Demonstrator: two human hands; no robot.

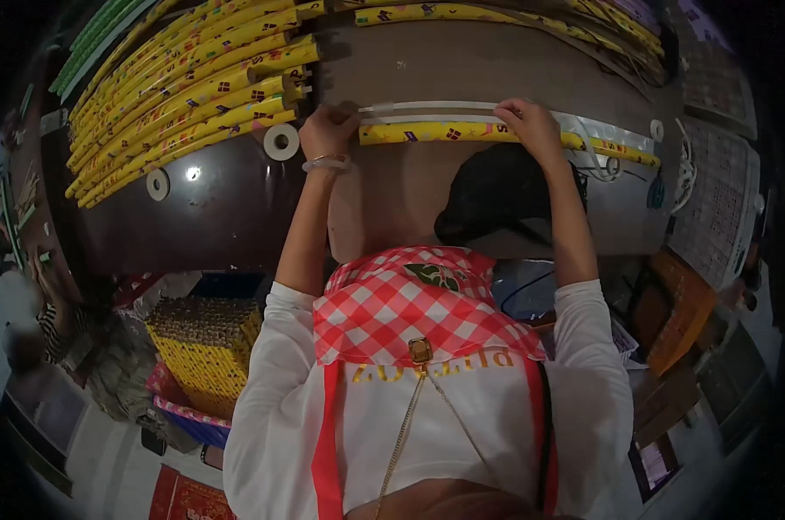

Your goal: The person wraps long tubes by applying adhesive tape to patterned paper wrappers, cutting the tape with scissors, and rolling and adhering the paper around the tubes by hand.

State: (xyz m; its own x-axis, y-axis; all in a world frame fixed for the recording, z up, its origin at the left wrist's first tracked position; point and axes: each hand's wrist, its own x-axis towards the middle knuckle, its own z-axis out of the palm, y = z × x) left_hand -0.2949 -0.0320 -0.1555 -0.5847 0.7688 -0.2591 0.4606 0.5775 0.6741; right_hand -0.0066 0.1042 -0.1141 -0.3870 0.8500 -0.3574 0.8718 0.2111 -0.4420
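White strip (453, 105) is the fussy bit in this head view: it runs lengthwise between the two grips, just beyond a long yellow patterned roll (427, 133) lying on the counter (392, 186). The right grip (529, 126) has thumb and fingertips pinched together on the strip, as far as I can make out. The left grip (329, 130) is curled at the other end, by the roll's left end, but its fingertips are hidden, so can't tell if it's really pinching.

IMO the trick is tension: pull lightly and evenly from both ends so the strip lies straight alongside the roll, and press it down bit by bit rather than all at once. One grip drifting nearer the body would probably skew or wrinkle it.

Room-wise, you've got bare counter straight beyond both grips, up to the far yellow lengths (436, 13). Left is tighter: the stacked yellow rolls (184, 108) end just past the left grip, and a tape roll (270, 143) sits near that wrist. A black bundle (496, 195) is right under the right forearm, so I'd watch for snags there, plus the white cord (685, 165) further right. Counter's near edge is well back toward the body.
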